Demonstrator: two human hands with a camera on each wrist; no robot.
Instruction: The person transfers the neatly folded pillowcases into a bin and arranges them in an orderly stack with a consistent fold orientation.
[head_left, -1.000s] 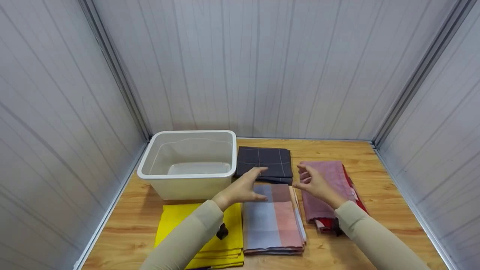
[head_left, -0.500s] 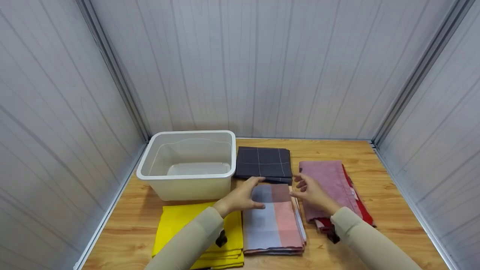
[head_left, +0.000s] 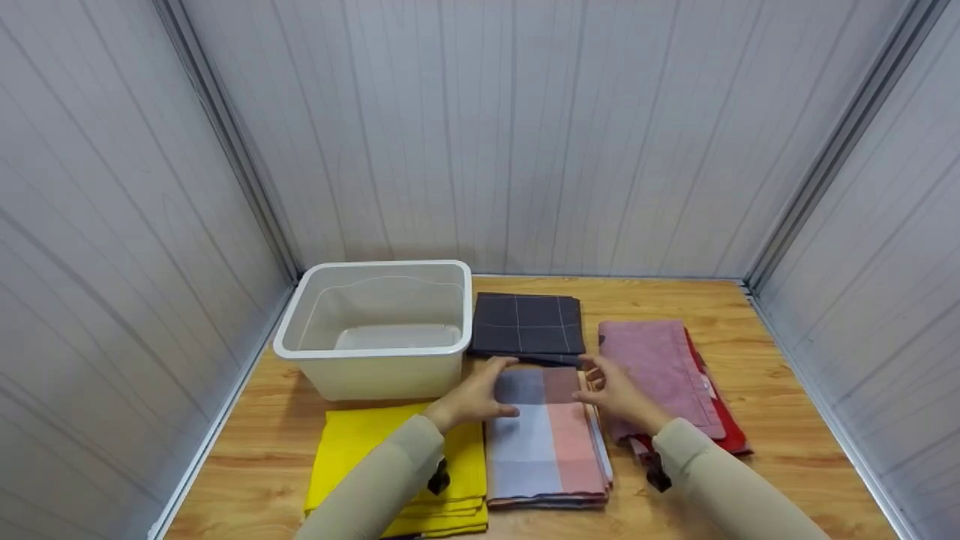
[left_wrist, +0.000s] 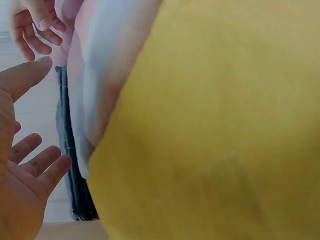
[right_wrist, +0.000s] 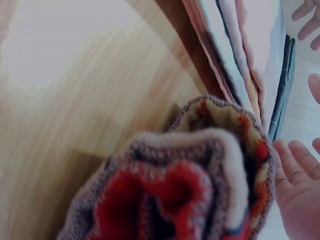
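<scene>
A folded grey-and-pink checked cloth stack [head_left: 547, 439] lies on the wooden table [head_left: 787, 420] in front of me. My left hand [head_left: 480, 390] is at the stack's far left corner, fingers straight and thumb over the top layer. My right hand [head_left: 611, 386] is at the far right corner, fingers loosely spread. In the left wrist view my left hand [left_wrist: 25, 175] is open and holds nothing beside the checked stack [left_wrist: 95, 75]. In the right wrist view my right hand [right_wrist: 295, 185] is also open next to the checked stack [right_wrist: 235, 50].
A white plastic bin [head_left: 379, 352] stands at the back left. A dark grey cloth [head_left: 529, 324] lies behind the checked stack, a yellow cloth [head_left: 375, 457] to its left, and a mauve cloth [head_left: 660, 367] on a red knitted one [right_wrist: 165, 200] to its right. Panel walls enclose three sides.
Both hands have dropped and drawn back from above the dark cloth to the far corners of the checked stack. The cloths have not moved.
</scene>
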